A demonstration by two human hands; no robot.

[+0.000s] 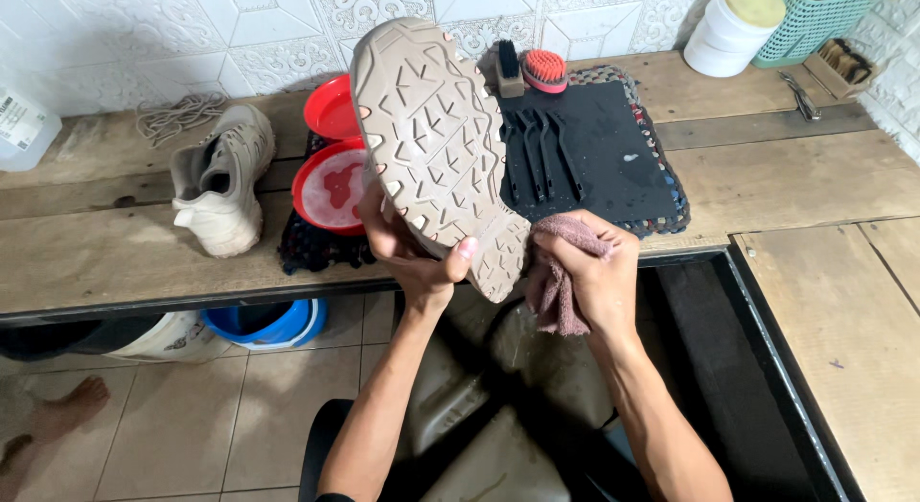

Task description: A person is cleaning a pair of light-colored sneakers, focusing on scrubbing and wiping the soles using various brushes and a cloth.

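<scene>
Left hand: your left hand [414, 253] is closed around the shoe [436, 148], thumb pressed on the edge of the sole near the heel, fingers hidden behind it
Right hand: your right hand [586, 267] is bunched tight on a pink cloth [556, 291], pushed against the heel end of the sole
Shoe: held up in the air over the front edge of the wooden bench [115, 253], sole facing you, toe pointing up and away; tan tread, no dirt you could call certain
Second shoe: its pale mate [222, 181] sits upright on the bench to your left, well apart, with a loose lace [177, 114] behind it
Bowls: two red bowls [331, 167] just behind the held shoe, the nearer one with foamy water
Mat: dark mat [613, 167] with four black brushes [541, 152] lying side by side, and two scrub brushes [532, 69] at its far edge
Floor: blue bucket [268, 322] under the bench; a bare foot [67, 406], not yours, at the left
Risk, slip: you carry the shoe on one hand only, so a hard wipe could twist it loose, likely if the sole is wet
Risk, spill: the toe hangs close above the bowls; a swing could tip the foamy one
Risk, cloth: its loose tail dangles and could drag on the bench edge
</scene>
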